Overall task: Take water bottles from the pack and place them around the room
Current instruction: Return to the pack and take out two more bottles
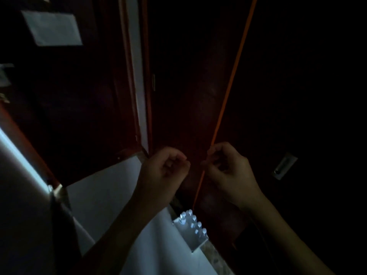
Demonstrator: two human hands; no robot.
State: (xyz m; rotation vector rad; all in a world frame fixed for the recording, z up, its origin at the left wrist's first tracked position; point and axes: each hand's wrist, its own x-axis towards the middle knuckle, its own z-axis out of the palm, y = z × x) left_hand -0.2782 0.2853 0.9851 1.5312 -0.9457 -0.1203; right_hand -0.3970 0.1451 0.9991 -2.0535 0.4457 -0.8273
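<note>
The scene is very dark. An opened pack of water bottles (193,229) stands on the pale floor below my hands, with several white caps showing. Both hands are raised well above it, in front of a dark red wooden door (178,96). My left hand (164,169) has its fingers curled into a loose fist and holds nothing that I can see. The curled fingertips of my right hand (228,167) are at the door's thin orange edge (224,100) and seem to pinch it. Neither hand holds a bottle.
A second dark panel on the right carries a recessed metal handle (284,165). On the left, another dark door bears a pale paper sign (52,29). A white wall strip (137,76) runs between the doors. A marbled threshold (210,253) lies beside the pack.
</note>
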